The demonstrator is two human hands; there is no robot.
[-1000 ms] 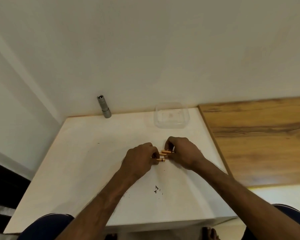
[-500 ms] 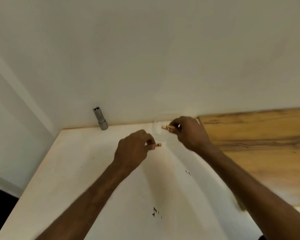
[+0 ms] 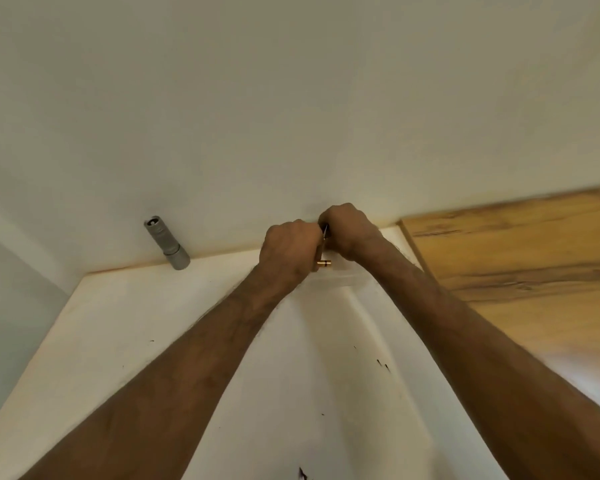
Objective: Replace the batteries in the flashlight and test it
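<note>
Here we are over the white table (image 3: 125,327), both arms stretched out toward the far edge by the wall. Our left hand (image 3: 288,251) is curled tight, and poking out from under it we see the end of a copper-coloured battery (image 3: 323,264), so those fingers are clamped on it. Our right hand (image 3: 349,230) is bunched right against the left, knuckles touching; something thin and dark glints between the two fists, but we cannot tell what it is, nor whether the right fingers grip a battery of their own. Below the hands, a clear plastic container (image 3: 347,279) sits faintly visible on the table, and the battery hangs just above its near rim.

And the flashlight (image 3: 167,244)? It stands well off to the left, leaning against the wall at the back of the table, grey, untouched by either hand, its upper end looking open.

Our read: batteries are being handled at the container, apart from the flashlight, so we judge the swap is mid-way at best. Whether these are the old cells or the new we cannot say. Loading cells into the body, closing it up and the switch-on test all look to be ahead of us
</note>
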